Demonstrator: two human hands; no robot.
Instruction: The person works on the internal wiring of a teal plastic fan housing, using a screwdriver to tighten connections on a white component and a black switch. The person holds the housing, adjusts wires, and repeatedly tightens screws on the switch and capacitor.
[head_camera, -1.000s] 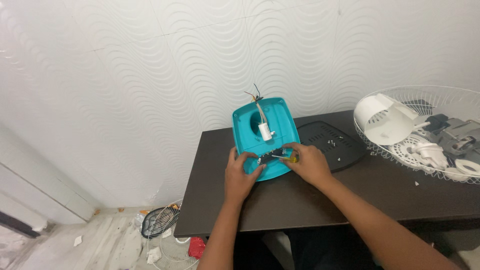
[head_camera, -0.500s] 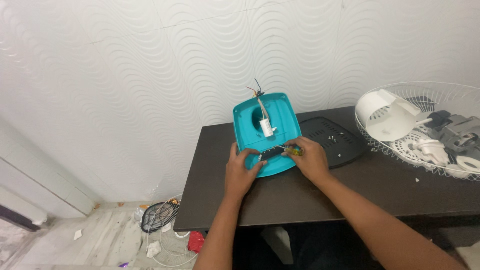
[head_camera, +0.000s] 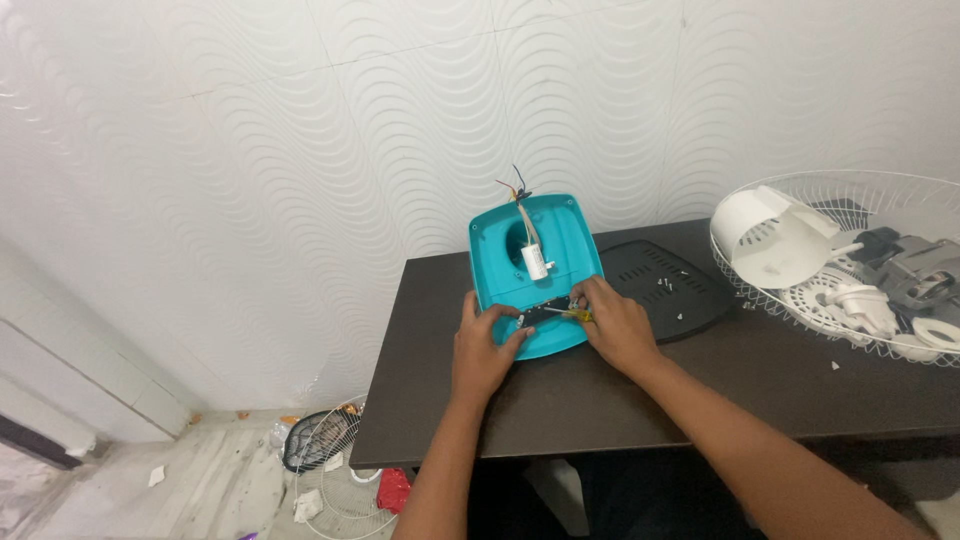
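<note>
Both hands are clamped on stuff: left hand grips the teal plastic housing's near edge, right hand pinches a yellow-handled screwdriver; bare dark tabletop below them.

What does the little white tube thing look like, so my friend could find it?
Find the dark table, then the teal plastic base by the wall. The white cylinder lies in its middle recess, with wires running up; nothing else inside is white and round.

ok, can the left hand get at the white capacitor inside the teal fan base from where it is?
Probably yes. The left hand rests on the teal fan base near its front edge, and the white capacitor lies exposed just beyond it, with nothing between them.
</note>
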